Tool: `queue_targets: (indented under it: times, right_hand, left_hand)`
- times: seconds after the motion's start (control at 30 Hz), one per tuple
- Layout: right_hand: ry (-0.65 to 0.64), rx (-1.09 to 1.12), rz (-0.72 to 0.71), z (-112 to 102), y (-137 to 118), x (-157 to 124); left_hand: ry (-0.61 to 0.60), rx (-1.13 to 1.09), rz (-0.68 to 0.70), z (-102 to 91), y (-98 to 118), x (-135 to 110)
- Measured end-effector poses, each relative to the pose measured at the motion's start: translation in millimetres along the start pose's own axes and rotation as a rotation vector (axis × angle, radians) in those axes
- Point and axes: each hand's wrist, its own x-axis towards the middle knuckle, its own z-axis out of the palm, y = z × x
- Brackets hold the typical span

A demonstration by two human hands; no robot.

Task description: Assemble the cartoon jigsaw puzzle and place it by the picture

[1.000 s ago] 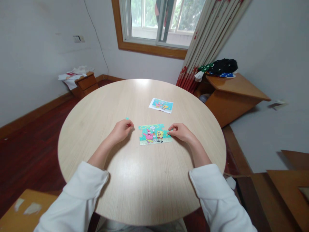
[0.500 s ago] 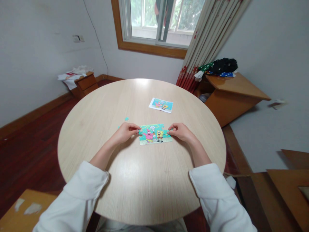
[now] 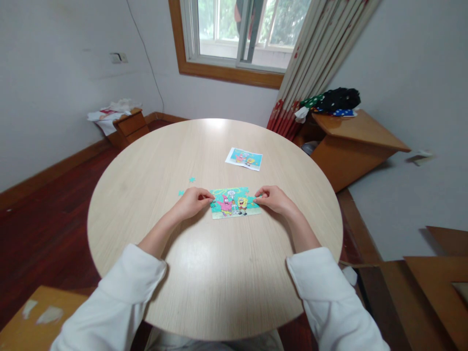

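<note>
While the puzzle (image 3: 234, 206) lies flat near the middle of the round tabletop (image 3: 226, 282), well in from every edge, you seem to be fitting or adjusting its left side.

Starting from the left, two loose pieces lie between the puzzle and the tabletop's left edge, apart from each other: the far piece (image 3: 192, 180) sits a little closer to the far edge, and the near piece (image 3: 181, 193) lies closer to the left edge, just beyond your knuckles. Your left hand (image 3: 193, 203) comes in from that side, thumb and forefinger drawn nearly together at the puzzle's left border; they are too small in view for me to tell whether a piece is between them. The puzzle's picture is largely joined up, with a notch showing at its far right corner. Toward the far edge of the tabletop, beyond the puzzle and apart from it, lies the printed sheet (image 3: 246, 159) with a matching scene. Your right hand (image 3: 274, 200) has thumb and forefinger closed on the puzzle's right border, apparently bracing it.

As I judge it, the next move calls for light downward pressure on the left side, with your right hand holding against any slide. After that, the two loose pieces need matching to the gaps, using the sheet as a guide.
</note>
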Motion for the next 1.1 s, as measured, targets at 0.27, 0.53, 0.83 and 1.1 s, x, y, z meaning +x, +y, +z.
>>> queue_targets:
  times: [0.27, 0.53, 0.83, 1.1]
  right_hand:
    - [-0.007, 0.019, 0.014, 0.7, 0.3, 0.4]
    - [0.001, 0.006, 0.009, 0.5, -0.9, -0.4]
    - [-0.007, 0.019, 0.011, 0.3, -1.3, -0.3]
    - [-0.007, 0.023, 0.005, 0.6, -0.7, -0.8]
  left_hand:
    - [0.026, 0.062, -0.004, 2.0, -1.5, 0.0]
    - [0.023, 0.144, -0.011, 5.1, 0.0, -0.1]
    - [0.015, 0.194, -0.002, 5.9, 2.4, -0.1]
    - [-0.002, 0.237, 0.013, 8.6, 4.2, 0.9]
